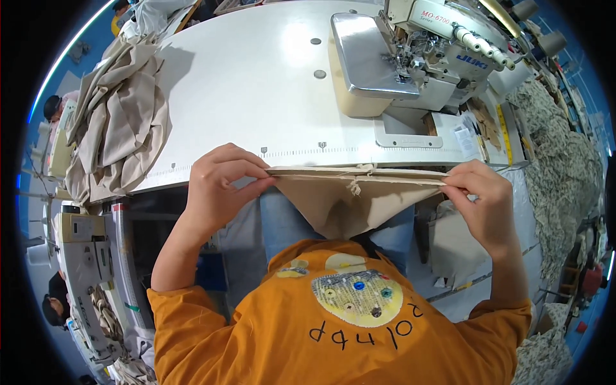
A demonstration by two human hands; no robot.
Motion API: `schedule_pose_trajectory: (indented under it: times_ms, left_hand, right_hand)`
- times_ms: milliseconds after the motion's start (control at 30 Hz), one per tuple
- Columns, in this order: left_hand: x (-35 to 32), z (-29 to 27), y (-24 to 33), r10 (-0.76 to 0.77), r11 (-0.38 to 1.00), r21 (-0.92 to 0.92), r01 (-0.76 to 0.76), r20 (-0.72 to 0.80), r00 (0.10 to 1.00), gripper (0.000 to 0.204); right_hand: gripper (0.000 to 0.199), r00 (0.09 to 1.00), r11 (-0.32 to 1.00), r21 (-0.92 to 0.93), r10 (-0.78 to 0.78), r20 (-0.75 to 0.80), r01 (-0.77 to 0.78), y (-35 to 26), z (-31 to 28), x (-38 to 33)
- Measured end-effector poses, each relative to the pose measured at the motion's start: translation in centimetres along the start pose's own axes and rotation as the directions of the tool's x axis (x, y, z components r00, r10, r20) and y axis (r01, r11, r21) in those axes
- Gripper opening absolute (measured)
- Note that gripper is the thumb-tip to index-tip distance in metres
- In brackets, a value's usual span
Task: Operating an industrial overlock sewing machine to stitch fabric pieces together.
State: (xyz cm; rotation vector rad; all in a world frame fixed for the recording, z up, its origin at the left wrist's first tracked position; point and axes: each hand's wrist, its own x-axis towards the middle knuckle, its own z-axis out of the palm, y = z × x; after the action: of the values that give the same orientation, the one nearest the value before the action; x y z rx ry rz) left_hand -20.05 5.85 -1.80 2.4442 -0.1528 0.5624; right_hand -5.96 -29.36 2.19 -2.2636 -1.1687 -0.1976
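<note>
Left hand (221,186) and right hand (478,192) each pinch an end of a folded beige cloth piece (340,199) stretched taut mid-frame (at the white sewing table (256,83) edge).

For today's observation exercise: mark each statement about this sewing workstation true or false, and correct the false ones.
1. Both hands pinch the beige fabric piece at opposite ends. True: left hand, right hand.
2. The fabric lies under the sewing machine. False: it is held at the near edge of the white table, apart from the machine.
3. A heap of beige cloth sits on the table's left end. True.
4. The person wears a blue shirt. False: the orange shirt is plain to see.
</note>
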Motion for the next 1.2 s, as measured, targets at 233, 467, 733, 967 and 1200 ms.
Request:
schedule_pose_trajectory:
  times_ms: [233,467,733,967,1200]
  left_hand:
    - [1.5,-1.5,0.4,0.07,0.996,0.048,-0.07,0.02,0.997,0.017]
    - [4.0,-4.5,0.5,0.001,1.0,-0.012,-0.001,0.02,1.0,0.017]
    - [5.6,-7.0,0.5,0.05,0.995,-0.089,-0.042,0.084,0.995,0.022]
    - [5.7,-6.9,1.2,0.064,0.998,0.014,-0.064,-0.014,0.998,0.018]
    - [5.8,-6.1,1.6,0.128,0.991,0.037,-0.125,-0.102,0.986,0.017]
  right_hand:
    - [0.007,0.996,0.982,0.165,0.088,0.031,-0.091,0.3,-0.5,0.7]
    - [0.005,0.98,0.962,0.189,0.19,0.06,-0.198,0.1,-0.7,2.0]
    - [0.004,0.964,0.917,0.302,0.263,0.032,-0.26,0.5,-1.2,3.1]
    - [0.006,0.965,0.906,0.345,0.264,-0.004,-0.246,0.1,-1.8,3.5]
    - [0.009,0.988,0.967,0.239,0.117,-0.102,-0.09,0.3,-2.2,3.4]
